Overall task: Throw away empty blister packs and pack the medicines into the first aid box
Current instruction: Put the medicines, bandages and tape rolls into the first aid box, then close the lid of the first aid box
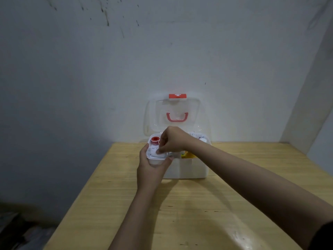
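Note:
The white first aid box (189, 168) stands open at the back of the wooden table, its clear lid (176, 112) with a red handle leaning up against the wall. My left hand (149, 168) holds a small white inner tray (155, 156) at the box's left end. A red-capped item (154, 139) and a pale blister pack lie in that tray. My right hand (173, 139) reaches over the tray with its fingertips pressed on the pack. A yellow item (188, 155) shows inside the box behind my right wrist.
The wooden table (180, 210) runs from the wall toward me, its left edge dropping to a dark floor area with clutter (21, 231). White walls close the back and right side.

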Available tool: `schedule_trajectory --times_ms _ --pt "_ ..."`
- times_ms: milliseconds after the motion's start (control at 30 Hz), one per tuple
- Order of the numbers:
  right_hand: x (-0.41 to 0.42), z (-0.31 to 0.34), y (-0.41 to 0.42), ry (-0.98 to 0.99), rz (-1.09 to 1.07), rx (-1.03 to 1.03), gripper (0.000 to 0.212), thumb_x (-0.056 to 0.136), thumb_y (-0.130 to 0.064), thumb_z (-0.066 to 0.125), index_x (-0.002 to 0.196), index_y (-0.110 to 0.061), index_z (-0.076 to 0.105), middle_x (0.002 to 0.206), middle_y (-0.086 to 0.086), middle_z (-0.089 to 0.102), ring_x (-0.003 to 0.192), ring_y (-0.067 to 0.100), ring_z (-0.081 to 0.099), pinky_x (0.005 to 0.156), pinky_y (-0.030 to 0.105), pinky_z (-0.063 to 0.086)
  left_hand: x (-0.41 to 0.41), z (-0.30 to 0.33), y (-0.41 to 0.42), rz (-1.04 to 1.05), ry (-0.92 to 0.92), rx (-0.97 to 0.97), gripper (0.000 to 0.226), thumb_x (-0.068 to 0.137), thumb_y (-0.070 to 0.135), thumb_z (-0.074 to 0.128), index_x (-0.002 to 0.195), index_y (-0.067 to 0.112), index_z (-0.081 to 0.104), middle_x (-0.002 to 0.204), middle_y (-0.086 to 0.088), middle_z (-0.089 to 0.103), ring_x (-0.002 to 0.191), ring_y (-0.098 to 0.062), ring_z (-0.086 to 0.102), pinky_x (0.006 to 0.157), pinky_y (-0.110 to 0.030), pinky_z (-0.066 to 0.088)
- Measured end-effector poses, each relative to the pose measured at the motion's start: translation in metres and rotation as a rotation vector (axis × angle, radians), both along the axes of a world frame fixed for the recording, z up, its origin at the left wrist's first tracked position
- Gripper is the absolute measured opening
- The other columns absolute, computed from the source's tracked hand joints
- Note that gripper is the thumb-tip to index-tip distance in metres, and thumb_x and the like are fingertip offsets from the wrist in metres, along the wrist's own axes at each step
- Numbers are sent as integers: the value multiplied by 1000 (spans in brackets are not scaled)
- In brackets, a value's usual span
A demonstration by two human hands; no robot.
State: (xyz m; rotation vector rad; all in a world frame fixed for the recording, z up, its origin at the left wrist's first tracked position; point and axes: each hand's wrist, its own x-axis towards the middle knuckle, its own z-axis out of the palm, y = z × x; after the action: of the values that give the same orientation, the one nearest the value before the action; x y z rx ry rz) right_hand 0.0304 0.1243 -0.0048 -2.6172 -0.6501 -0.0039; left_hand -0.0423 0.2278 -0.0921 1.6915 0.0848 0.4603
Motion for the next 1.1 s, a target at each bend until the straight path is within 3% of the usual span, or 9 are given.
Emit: schedule_trajectory --times_ms 67,133,233,333,467,600,733,933,1100 --pt "1 2 -4 -9 -11 80 28 76 -28 75 92 -6 75 88 9 75 77 19 66 72 30 55 1 -1 1 -4 1 1 80 65 43 80 132 36 38 106 24 52 93 1 53 69 -21 48" --pt "1 7 -15 -56 -61 187 29 79 -28 74 96 -5 74 91 7 74 73 14 64 64 20 53 1 -3 2 -11 5 -3 82 63 45 80 133 37 38 108 23 52 97 0 54 74 -25 52" --pt "4 11 -42 -284 -223 403 29 82 -29 70 101 -7 71 97 5 72 77 8 59 64 12 45 2 -5 2 -15 8 -14 84 63 44 81 133 38 37 108 24 52 98 0 55 73 -25 54" --pt "13 7 -69 -482 -447 633 27 85 -26 65 107 -12 68 104 5 68 88 11 59 79 26 51 3 -6 1 -10 9 -31 84 61 44 82 133 38 38 108 25 53 97 0 56 70 -23 54" --pt "31 2 -94 -408 -636 775 43 83 -28 63 124 -18 55 123 6 59 114 22 54 97 41 47 5 -8 0 6 11 -28 85 60 46 82 132 38 38 112 21 55 100 -3 57 73 -26 55" --pt "40 0 -97 -215 -601 808 63 85 -28 63 141 -21 36 144 8 44 131 27 44 106 44 41 6 -9 0 15 21 -23 85 59 47 82 132 40 38 110 24 53 100 -3 56 76 -32 57" --pt "39 1 -93 -151 -511 871 69 86 -26 64 145 -23 28 146 13 42 131 28 44 102 38 42 8 -9 0 12 28 -21 85 60 48 82 132 42 37 108 28 52 99 -1 56 76 -34 57" --pt "29 4 -97 -183 -468 902 70 87 -31 63 145 -25 26 141 14 45 125 29 50 97 36 45 8 -8 0 20 41 -11 85 60 48 81 132 42 36 113 19 53 102 -7 57 76 -36 58" --pt "-2 -4 -100 -342 -332 748 70 90 -44 54 147 -36 16 146 9 37 126 23 46 101 39 45 7 -8 -1 18 39 5 84 63 45 80 134 40 35 120 12 53 102 -9 56 72 -30 57"
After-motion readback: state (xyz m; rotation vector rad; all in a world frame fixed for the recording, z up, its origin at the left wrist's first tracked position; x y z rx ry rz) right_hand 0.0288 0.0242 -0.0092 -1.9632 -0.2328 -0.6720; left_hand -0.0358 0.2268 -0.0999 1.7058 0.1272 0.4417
